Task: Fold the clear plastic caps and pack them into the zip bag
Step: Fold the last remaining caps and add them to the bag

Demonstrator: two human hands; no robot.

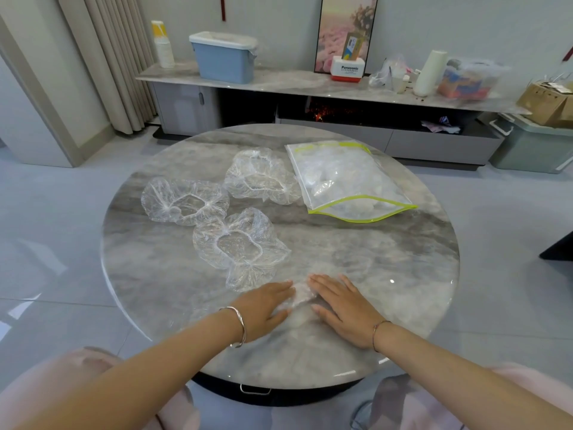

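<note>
nearest, pale pink lap and two bare forearms reaching onto the round marble table (403,243). left hand (266,305) and right hand (344,308) both flat, palms down, fingers released and spread, pressing a crumpled clear cap (302,297) between and partly under them at the near middle of the table; not gripping, only flattening, likely mid-fold. three more clear caps lying open and unfolded: one (242,243) just beyond the left hand, one (184,201) further left, one (262,176) toward the far middle. zip bag (347,178) at the far right, green-edged mouth gaping toward the near side, already holding what looks like several folded caps, count not clear. well apart from the hands. judged partway through: some packed, one under the palms not yet folded tight or bagged, three untouched, bag not yet sealed.
</note>
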